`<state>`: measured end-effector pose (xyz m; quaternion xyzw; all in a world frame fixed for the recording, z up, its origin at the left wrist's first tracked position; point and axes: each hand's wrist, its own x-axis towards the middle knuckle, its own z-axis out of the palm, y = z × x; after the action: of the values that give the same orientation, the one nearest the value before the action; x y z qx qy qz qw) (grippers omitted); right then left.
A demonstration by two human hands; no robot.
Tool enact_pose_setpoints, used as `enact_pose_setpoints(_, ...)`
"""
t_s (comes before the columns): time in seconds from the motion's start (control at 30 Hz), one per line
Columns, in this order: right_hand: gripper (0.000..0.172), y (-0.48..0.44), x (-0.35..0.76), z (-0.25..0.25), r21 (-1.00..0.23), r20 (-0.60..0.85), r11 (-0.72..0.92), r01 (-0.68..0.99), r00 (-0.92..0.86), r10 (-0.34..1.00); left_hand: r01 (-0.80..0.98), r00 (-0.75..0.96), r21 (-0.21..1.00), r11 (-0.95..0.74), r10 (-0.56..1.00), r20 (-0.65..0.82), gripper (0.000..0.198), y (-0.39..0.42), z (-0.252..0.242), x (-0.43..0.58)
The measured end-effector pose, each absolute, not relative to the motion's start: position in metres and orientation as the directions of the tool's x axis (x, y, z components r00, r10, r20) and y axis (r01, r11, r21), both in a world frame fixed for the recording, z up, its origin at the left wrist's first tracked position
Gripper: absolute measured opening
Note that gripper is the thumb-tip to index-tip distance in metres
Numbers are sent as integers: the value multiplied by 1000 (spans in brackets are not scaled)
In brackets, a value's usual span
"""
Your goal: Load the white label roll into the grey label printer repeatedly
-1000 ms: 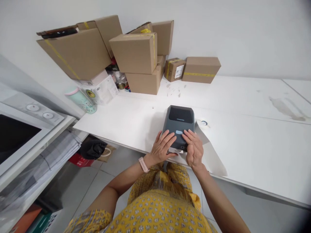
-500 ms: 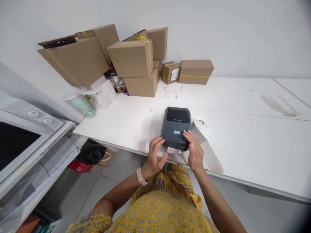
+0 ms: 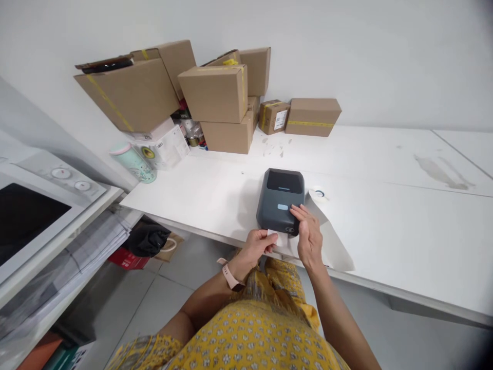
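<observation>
A dark grey label printer (image 3: 281,198) stands near the front edge of the white table (image 3: 385,216). A white paper label (image 3: 278,237) sticks out of its front slot. My left hand (image 3: 257,246) is closed in a pinch on that label from below. My right hand (image 3: 309,234) rests with fingers stretched out on the printer's front right corner. A strip of white backing paper (image 3: 331,246) lies on the table to the right of the printer, under my right hand.
Several cardboard boxes (image 3: 215,95) are stacked at the back left against the wall, with a mint bottle (image 3: 133,162) and a white carton (image 3: 164,146) beside them. A small tape roll (image 3: 318,193) lies right of the printer. A white appliance (image 3: 34,205) stands at left.
My left hand came off the printer's top, dropped to its front and pinched the label. My right hand slid to the printer's front right corner.
</observation>
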<state>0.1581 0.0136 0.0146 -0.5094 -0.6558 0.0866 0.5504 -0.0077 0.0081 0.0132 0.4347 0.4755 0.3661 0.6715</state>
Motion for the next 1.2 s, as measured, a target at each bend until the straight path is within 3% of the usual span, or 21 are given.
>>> enact_pose_setpoints(0.23, 38, 24, 159, 30, -486, 582, 357, 798, -9, 813, 222, 215, 973, 57, 971, -105, 46, 9, -9, -11)
enact_pose_setpoints(0.33, 36, 24, 158, 30, -417, 597, 336, 845, -24, 802, 242, 194, 970, 13, 979, -62, 48, 7, -11, -19)
enact_pose_setpoints(0.5, 28, 30, 154, 32, -343, 669, 340, 876, -26, 743, 203, -113, 978, -52, 991, 76, 46, 16, -3, -38)
enact_pose_setpoints(0.6, 25, 38, 154, 35, -344, 671, 364, 866, -45, 741, 207, -188, 965, -160, 962, 200, 38, 30, 4, -42)
enact_pose_setpoints(0.7, 25, 40, 156, 32, -405, 625, 360, 841, -32, 780, 217, -114, 944, -247, 954, 276, 40, 40, 10, -35)
enact_pose_setpoints(0.77, 27, 35, 158, 24, -515, 572, 348, 783, 12, 820, 195, -41, 952, -236, 968, 249, 48, 41, 12, -27)
enact_pose_setpoints(0.9, 51, 15, 161, 0, -838, 385, 235, 493, 227, 895, 87, 15, 989, -118, 993, 117, 54, 35, 12, -16)
enact_pose_setpoints(0.97, 61, 6, 161, -6, -919, 274, 163, 359, 287, 918, 52, 19, 992, -112, 994, 111, 56, 34, 15, -14)
enact_pose_setpoints(1.07, 66, 7, 162, 0, -933, 263, 168, 319, 284, 922, 43, -5, 982, -184, 983, 184, 56, 42, 26, -13)
enact_pose_setpoints(1.2, 66, 35, 171, 29, -836, 422, 270, 477, 246, 872, -13, -3, 953, -302, 953, 302, 52, 72, 47, -11)
